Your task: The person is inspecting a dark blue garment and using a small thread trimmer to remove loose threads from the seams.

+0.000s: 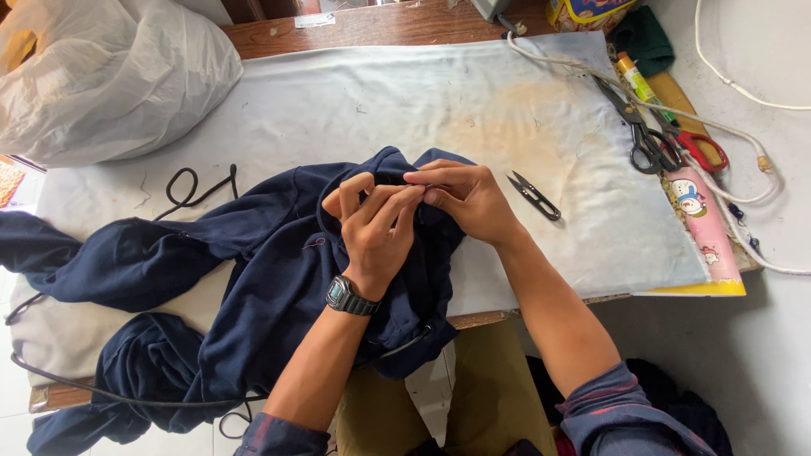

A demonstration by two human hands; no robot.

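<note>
Our left hand [378,221], the one with the wristwatch [349,297], has its fingers curled and pressed together on a fold of the navy garment [253,279], and our right hand [463,200] meets it fingertip to fingertip, pinching the same bit of cloth near the top edge. Whether a needle, a thread or only the cloth sits between the fingertips we cannot tell; it is too small to see

The garment lies bunched on the pale cloth [473,118] that covers the counter [363,24], with one sleeve trailing off to the left and the rest hanging over the near edge toward our lap. A dark cord [190,190] loops just beside it on the left

We judge the step in hand to be close work on a seam or edge of the garment: both hands are busy at one small spot, so we read this as the middle of the job. The next move seems to call for a steady grip from the left hand while the right works the point. The thread snips [534,196] lie just beside the right hand, within easy reach; the scissors [646,135] are well apart at the far right, and a white bag [101,76] sits at the far left
</note>
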